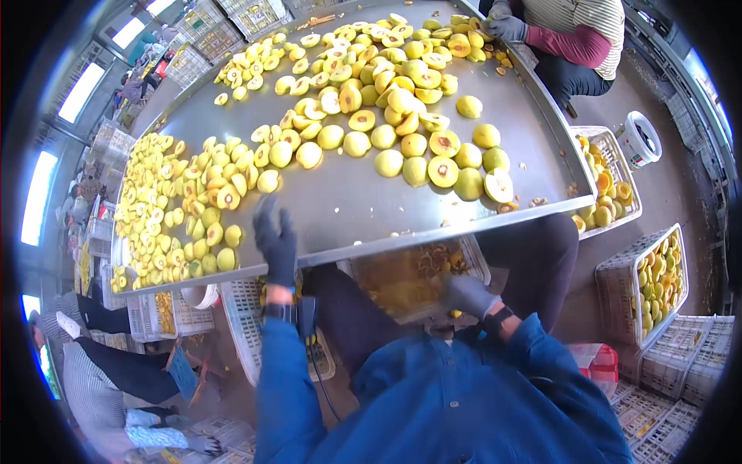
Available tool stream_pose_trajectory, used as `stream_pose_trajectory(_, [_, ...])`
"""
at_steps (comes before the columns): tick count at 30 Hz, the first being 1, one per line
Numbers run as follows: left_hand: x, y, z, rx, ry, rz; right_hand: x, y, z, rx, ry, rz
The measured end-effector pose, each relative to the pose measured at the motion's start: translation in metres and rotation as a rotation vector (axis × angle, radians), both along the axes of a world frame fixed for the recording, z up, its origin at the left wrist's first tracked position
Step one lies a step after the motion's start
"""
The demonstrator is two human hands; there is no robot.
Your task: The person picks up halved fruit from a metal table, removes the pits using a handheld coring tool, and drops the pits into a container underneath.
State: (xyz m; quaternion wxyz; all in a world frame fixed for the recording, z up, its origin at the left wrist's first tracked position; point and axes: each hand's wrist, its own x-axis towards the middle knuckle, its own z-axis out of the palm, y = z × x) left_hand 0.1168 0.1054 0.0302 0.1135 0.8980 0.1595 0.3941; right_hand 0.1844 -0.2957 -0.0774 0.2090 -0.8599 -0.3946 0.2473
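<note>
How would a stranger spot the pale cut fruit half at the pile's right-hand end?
On the big metal table, follow the fruit pile to its right-hand end, by the near edge. The fruit half there shows a pale cut face with a reddish-brown centre; its neighbours directly left and behind show only skin.

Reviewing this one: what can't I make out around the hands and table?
Right hand, head view: motion blur hides whether it holds anything.
Crate by the right hand, head view: the tabletop covers its far end.
Co-worker at top right, head view: head cut off by the top edge.
White bucket, head view: any print is too small to read.
</note>
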Motion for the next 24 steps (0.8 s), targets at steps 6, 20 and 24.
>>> stream_pose_trajectory(6, [0.155, 0.067, -0.061, 0.118, 0.335, -0.013, -0.008, 0.002, -0.014, -0.084, 0.088, -0.049])
stream_pose_trajectory(20, [0.042, -0.051, -0.022, -1.024, 0.070, -0.480, -0.011, 0.015, 0.069, 0.400, 0.183, -0.008])
stream_pose_trajectory(24, [0.010, -0.145, 0.030, -0.893, -0.027, -0.469, -0.013, 0.035, 0.150, 0.562, 0.020, -0.112])
